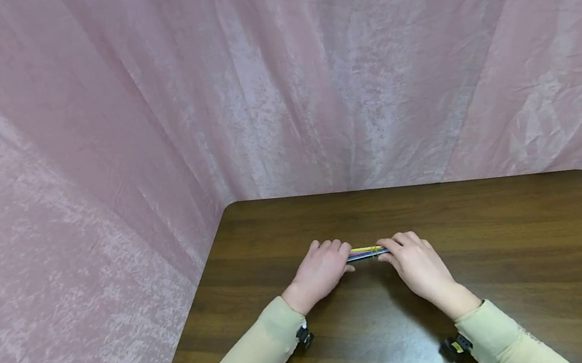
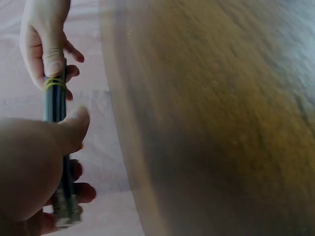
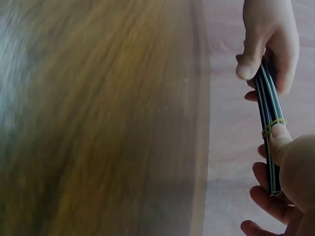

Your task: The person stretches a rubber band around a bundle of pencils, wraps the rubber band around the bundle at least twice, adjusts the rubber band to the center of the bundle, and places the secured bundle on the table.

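Note:
Both hands hold a bundle of slim pencils (image 1: 361, 254), in yellow, blue and dark colours, level above the table. A yellow rubber band (image 3: 273, 127) is wound round the bundle close to the right hand's thumb. My left hand (image 1: 321, 269) grips one end, its thumb along the near side and fingers behind. On the other end, my right hand (image 1: 419, 264) pinches the pencils between thumb and fingers, right at the band. Silvery pencil ends (image 2: 66, 211) show past the left palm in the left wrist view. The hands cover much of the bundle's length.
A brown wooden table (image 1: 531, 259) with rounded far corners lies under the hands. Pink velvety curtains (image 1: 277, 84) hang behind it and along its left side. A small black wrist camera (image 1: 304, 336) sits at the left cuff, another (image 1: 454, 347) at the right cuff.

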The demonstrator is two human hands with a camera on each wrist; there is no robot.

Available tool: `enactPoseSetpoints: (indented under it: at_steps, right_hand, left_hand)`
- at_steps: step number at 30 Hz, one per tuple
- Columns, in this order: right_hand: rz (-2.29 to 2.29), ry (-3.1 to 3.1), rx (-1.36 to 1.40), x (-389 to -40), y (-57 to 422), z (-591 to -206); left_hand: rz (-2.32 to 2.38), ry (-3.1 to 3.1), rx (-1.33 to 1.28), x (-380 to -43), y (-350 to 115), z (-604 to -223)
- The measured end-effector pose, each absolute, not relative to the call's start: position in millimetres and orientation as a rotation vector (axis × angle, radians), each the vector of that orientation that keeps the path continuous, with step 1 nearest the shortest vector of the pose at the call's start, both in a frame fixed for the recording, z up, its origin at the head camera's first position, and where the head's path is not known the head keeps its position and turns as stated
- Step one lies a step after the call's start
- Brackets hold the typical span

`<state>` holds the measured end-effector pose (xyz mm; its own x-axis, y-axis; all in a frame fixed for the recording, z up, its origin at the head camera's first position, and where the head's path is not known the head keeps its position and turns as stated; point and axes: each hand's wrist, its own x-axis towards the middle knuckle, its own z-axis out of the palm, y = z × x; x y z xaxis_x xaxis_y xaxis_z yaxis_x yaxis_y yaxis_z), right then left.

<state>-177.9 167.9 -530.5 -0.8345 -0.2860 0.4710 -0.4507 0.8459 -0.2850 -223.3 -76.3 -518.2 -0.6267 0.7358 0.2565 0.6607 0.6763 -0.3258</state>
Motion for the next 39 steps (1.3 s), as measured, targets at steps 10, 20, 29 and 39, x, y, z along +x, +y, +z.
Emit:
enactPoseSetpoints:
  at_steps: [10,20,29,39]
  right_hand:
    - [0.470,-2.641,0.612,-175.3,170.7,-533.1]
    - [0.285,-2.537,0.793,-176.1,170.2,-530.3]
    - [0.285,-2.565,0.776,-180.6,184.1,-528.6]
    - [0.230,-2.578,0.920,-186.0,173.3,-532.6]
  left_hand:
    - [0.306,-2.553,-1.078,-217.7,-68.1,-514.6]
    - [0.409,-2.438,-1.057,-216.2,-58.4,-520.4]
    - [0.416,-2.463,-1.059,-218.1,-60.5,-519.5]
    - [0.495,-2.426,-1.145,-216.1,-53.8,-523.8]
